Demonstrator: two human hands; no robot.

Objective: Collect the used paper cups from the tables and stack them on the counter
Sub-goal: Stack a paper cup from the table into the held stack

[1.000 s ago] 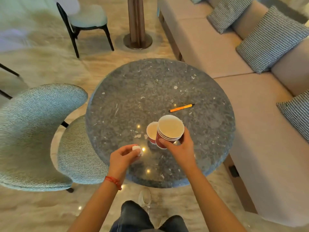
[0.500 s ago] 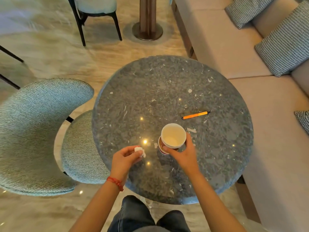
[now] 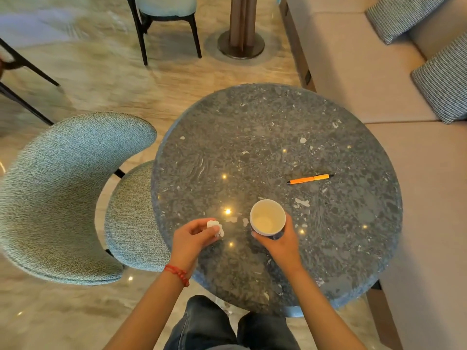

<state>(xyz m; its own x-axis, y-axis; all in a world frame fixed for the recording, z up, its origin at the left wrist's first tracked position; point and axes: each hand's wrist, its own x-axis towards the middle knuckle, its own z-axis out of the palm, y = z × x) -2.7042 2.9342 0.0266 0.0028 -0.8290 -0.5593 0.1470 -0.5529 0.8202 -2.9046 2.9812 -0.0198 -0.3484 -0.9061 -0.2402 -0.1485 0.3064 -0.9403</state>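
I am holding the round white-rimmed paper cup (image 3: 267, 218) in my right hand (image 3: 279, 242) over the near side of the round grey stone table (image 3: 252, 137), pinching a small white paper scrap (image 3: 215, 226) in my left hand (image 3: 193, 236), and I think the walk to the counter is still waiting.

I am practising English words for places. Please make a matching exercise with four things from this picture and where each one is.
Things:
1. paper cup
2. crumpled white paper
3. orange pen
4. checked cushion

Places:
a. lying loose on the round table
b. on the sofa
c. held in the right hand
d. pinched in the left hand

Pairs: 1-c, 2-d, 3-a, 4-b
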